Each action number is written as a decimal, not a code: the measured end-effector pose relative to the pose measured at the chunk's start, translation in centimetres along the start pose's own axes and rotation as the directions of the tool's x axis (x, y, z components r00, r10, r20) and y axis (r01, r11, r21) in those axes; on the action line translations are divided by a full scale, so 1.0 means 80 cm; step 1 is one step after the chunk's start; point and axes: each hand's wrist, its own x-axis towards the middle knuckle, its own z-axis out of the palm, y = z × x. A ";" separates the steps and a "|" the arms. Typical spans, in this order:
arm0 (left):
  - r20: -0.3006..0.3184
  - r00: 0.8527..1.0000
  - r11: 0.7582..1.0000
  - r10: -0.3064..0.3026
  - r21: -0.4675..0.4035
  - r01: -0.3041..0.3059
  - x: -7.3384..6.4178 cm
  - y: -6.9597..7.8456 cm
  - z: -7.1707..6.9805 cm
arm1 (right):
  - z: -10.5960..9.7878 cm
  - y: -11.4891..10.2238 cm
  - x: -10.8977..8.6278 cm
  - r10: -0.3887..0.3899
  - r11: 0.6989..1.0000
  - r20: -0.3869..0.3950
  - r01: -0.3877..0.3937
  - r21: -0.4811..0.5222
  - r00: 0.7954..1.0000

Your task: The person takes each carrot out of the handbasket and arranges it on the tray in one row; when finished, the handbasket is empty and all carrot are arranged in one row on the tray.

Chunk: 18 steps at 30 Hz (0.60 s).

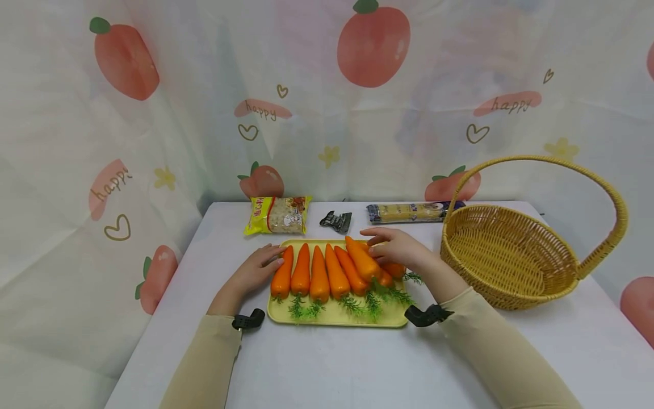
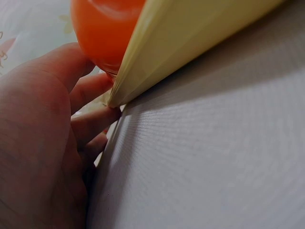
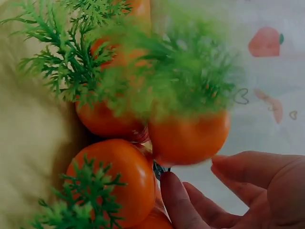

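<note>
Orange carrots (image 1: 319, 278) with leafy green tops lie side by side on a pale yellow tray (image 1: 327, 322). My left hand (image 1: 257, 271) is at the tray's left rim, fingers loosely bent against the rim and the leftmost carrot (image 1: 283, 275). In the left wrist view, that carrot (image 2: 105, 28) shows above the tray edge beside the fingers. One carrot (image 1: 363, 261) lies across others at the right. My right hand (image 1: 401, 248) is beside it, fingers spread and fingertips close to it. In the right wrist view, this carrot (image 3: 190, 138) has blurred leaves; firm contact is unclear.
A wicker basket (image 1: 511, 298) with a tall handle stands to the right of the tray. Behind the tray lie a yellow food bag (image 1: 278, 216), a dark claw-shaped item (image 1: 336, 221) and a long noodle-like packet (image 1: 409, 212). A printed curtain hangs behind the white table.
</note>
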 end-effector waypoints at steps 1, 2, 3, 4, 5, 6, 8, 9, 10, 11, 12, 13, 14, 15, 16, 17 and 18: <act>0.001 1.000 1.000 0.001 0.003 -0.001 0.000 0.000 0.000 | 0.002 -0.001 0.000 -0.003 1.000 -0.001 0.003 -0.009 1.000; 0.001 1.000 1.000 0.001 0.005 -0.001 0.000 0.000 0.000 | 0.003 -0.002 0.001 0.000 1.000 -0.002 0.000 -0.016 1.000; 0.002 1.000 1.000 0.003 0.006 -0.003 0.000 0.000 -0.001 | 0.004 -0.002 0.001 0.003 0.999 -0.004 -0.003 -0.037 1.000; 0.003 1.000 1.000 0.005 0.010 -0.006 0.000 0.001 -0.001 | 0.005 -0.003 0.000 0.004 0.998 -0.009 -0.004 -0.061 1.000; 0.003 1.000 1.000 0.008 0.011 -0.008 0.000 0.001 0.000 | 0.005 -0.003 0.000 0.003 0.996 -0.012 -0.004 -0.088 1.000; 0.003 1.000 1.000 0.011 0.012 -0.011 0.000 0.001 0.000 | 0.006 -0.004 0.000 0.011 0.994 -0.018 -0.013 -0.109 1.000; 0.002 1.000 1.000 0.013 0.011 -0.013 0.000 0.001 0.000 | 0.005 -0.004 -0.001 0.013 0.991 -0.018 -0.015 -0.134 1.000; 0.001 1.000 1.000 0.013 0.010 -0.013 -0.001 0.001 0.000 | 0.005 -0.004 -0.002 0.009 0.989 -0.019 -0.012 -0.147 1.000; 0.001 1.000 1.000 0.012 0.008 -0.012 -0.001 0.001 0.000 | 0.004 -0.003 -0.002 0.003 0.987 -0.022 -0.006 -0.160 1.000; 0.001 1.000 1.000 0.009 0.005 -0.009 -0.001 0.001 0.000 | 0.004 -0.003 -0.003 -0.004 0.985 -0.024 -0.001 -0.171 1.000; 0.001 1.000 1.000 0.008 0.005 -0.008 -0.001 0.001 0.000 | 0.003 -0.002 -0.003 -0.013 0.983 -0.024 0.009 -0.184 1.000; 0.002 1.000 1.000 0.006 0.004 -0.006 -0.001 0.001 0.000 | 0.002 -0.002 -0.004 -0.022 0.981 -0.026 0.016 -0.194 0.999; 0.001 1.000 1.000 0.005 0.003 -0.005 -0.001 0.001 0.000 | 0.001 -0.001 -0.005 -0.029 0.979 -0.029 0.022 -0.201 0.999; 0.002 1.000 1.000 0.006 0.003 -0.006 -0.001 0.000 0.000 | 0.000 -0.001 -0.006 -0.037 0.979 -0.030 0.030 -0.202 0.999; 0.001 1.000 1.000 0.007 0.005 -0.007 -0.001 0.000 0.000 | -0.001 0.000 -0.007 -0.047 0.978 -0.029 0.040 -0.203 0.998; 0.002 1.000 1.000 0.008 0.006 -0.008 -0.001 0.000 0.000 | -0.002 0.000 -0.008 -0.053 0.980 -0.027 0.047 -0.193 0.998; 0.002 1.000 1.000 0.008 0.007 -0.008 -0.002 0.000 0.000 | -0.002 -0.001 -0.010 -0.057 0.981 -0.026 0.051 -0.185 0.998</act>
